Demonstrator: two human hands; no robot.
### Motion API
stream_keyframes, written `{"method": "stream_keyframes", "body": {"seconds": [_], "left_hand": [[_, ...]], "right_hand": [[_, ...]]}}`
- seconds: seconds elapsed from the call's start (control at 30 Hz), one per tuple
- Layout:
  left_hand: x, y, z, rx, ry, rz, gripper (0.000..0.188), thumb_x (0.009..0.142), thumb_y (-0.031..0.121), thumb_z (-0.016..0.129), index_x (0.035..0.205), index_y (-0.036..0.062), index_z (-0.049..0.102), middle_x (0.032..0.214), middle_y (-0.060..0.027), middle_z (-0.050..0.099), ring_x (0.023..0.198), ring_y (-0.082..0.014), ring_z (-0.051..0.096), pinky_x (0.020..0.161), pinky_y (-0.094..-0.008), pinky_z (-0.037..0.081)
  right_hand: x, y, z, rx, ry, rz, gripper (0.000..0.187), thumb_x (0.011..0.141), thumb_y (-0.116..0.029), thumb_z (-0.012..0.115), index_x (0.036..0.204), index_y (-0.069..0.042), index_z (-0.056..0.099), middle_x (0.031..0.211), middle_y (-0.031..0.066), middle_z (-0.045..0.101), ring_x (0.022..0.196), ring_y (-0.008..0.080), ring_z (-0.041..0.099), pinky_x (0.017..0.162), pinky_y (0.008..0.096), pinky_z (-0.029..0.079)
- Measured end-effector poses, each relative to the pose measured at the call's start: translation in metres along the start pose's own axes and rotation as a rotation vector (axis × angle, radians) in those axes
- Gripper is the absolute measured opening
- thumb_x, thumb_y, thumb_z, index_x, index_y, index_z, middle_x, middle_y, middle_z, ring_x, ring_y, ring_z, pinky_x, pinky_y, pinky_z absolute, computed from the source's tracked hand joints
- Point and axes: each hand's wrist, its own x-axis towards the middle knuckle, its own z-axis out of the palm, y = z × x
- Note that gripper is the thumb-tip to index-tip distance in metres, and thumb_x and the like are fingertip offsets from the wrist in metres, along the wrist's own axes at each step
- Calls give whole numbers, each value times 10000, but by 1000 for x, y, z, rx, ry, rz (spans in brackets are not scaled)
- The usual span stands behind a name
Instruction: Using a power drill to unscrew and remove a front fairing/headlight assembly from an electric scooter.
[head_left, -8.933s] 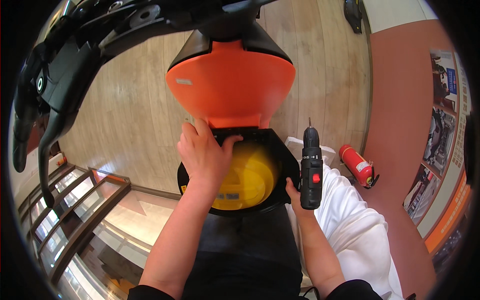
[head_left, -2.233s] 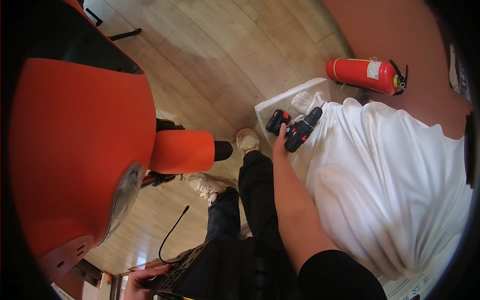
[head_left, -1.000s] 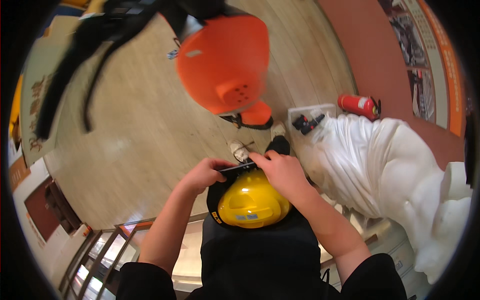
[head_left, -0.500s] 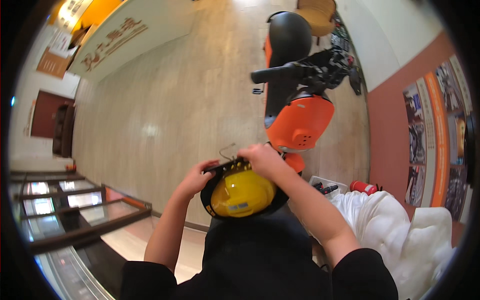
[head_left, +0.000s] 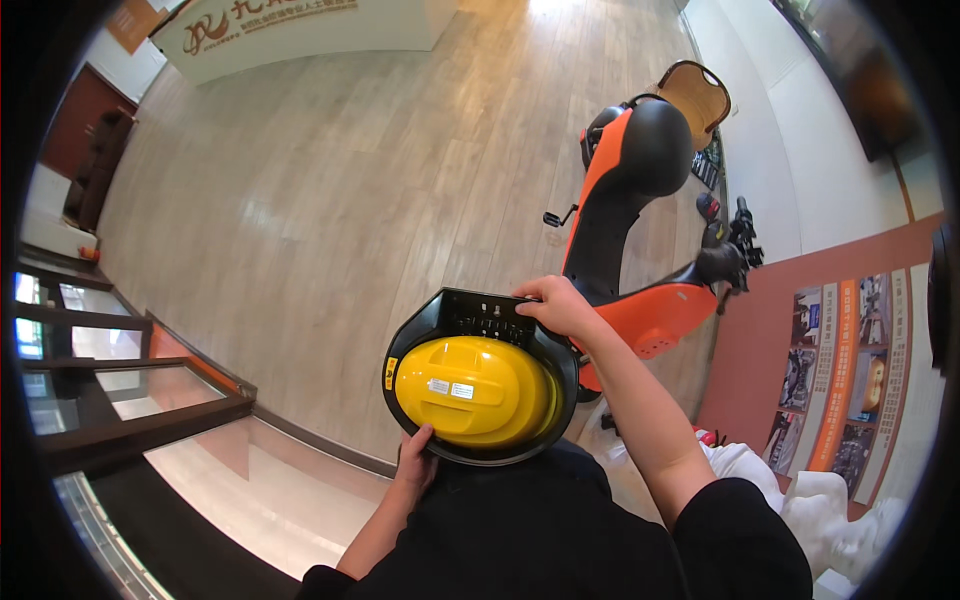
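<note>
A black plastic basket with slots along its far side is held up in front of my body. A glossy yellow helmet with small white labels sits dome up inside it, filling most of the space. My right hand grips the basket's far right rim, fingers over the edge. Lower down, my left hand holds the near left rim, its thumb on top by the helmet and its other fingers hidden beneath. Just beyond, to the right, stands an orange and black electric bike, its handlebar turned toward the wall.
A tan chair stands behind the bike. At right is a wall with a picture board, with white wrapping heaped below. Dark-framed glass cases line the left. A white counter is at the far left.
My left hand has shifted from the far left rim to the near left one. The basket now faces upward, showing its slotted side. My view has turned, and the bike's handlebar appears farther right.
</note>
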Motion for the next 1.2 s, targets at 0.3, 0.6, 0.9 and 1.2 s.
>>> {"method": "stream_keyframes", "body": {"seconds": [0.3, 0.6, 0.9, 1.2], "left_hand": [[78, 112, -75, 102, -100, -268, 687, 816, 106, 693, 1467, 16, 492, 1412, -132, 632, 1319, -319, 605, 1140, -467, 480], [170, 146, -82, 726, -311, -364, 1123, 718, 2, 673, 1695, 170, 143, 1636, -111, 367, 1438, -276, 436, 1178, -379, 391], [267, 177, -151, 1959, -423, -169, 753, 994, 260, 685, 1636, 98, 327, 1626, -253, 355, 1450, -445, 427, 1232, -486, 328], [313, 250, -159, 1906, -688, -845, 1007, 937, 535, 715, 1691, 167, 158, 1698, -339, 96, 1543, -530, 239, 1245, -539, 291]], "right_hand": [[59, -8, 67, 9, 122, 134, 330, 851, -167, 779, 1156, -53, 731, 1069, 222, 755, 1017, 373, 729, 901, 435, 566], [-12, 154, 196, 575, 54, 560, 314, 803, 6, 720, 1115, 20, 747, 955, 93, 766, 889, 194, 700, 830, 346, 548], [16, 270, 341, 1197, 676, 880, 220, 760, 79, 686, 973, 51, 733, 866, 97, 727, 760, 225, 694, 668, 377, 542], [238, 477, 373, 1092, 1266, 1016, 190, 849, -9, 686, 1038, -18, 666, 957, 74, 694, 799, 207, 673, 638, 363, 540]]}}
